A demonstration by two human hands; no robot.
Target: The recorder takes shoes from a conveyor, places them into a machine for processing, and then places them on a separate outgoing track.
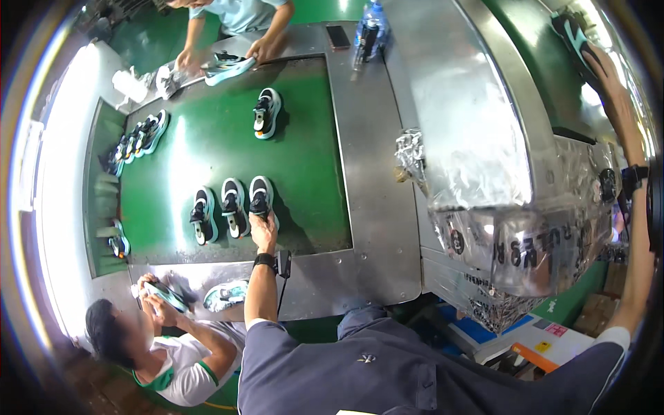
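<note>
My left hand reaches over the green conveyor belt and closes on the heel end of a black-and-white sneaker. Two similar sneakers, one in the middle and one further left, stand beside it in a row. Another sneaker sits alone farther up the belt. Out at the far right, my right hand grips a dark sneaker with a pale blue sole, held over a second green surface. Part of that hand's grip is hidden.
One co-worker handles a sneaker across the belt; another holds one at lower left. More sneakers line the belt's left side. A metal housing with plastic sheeting stands between my arms. A phone and bottle rest on the frame.
</note>
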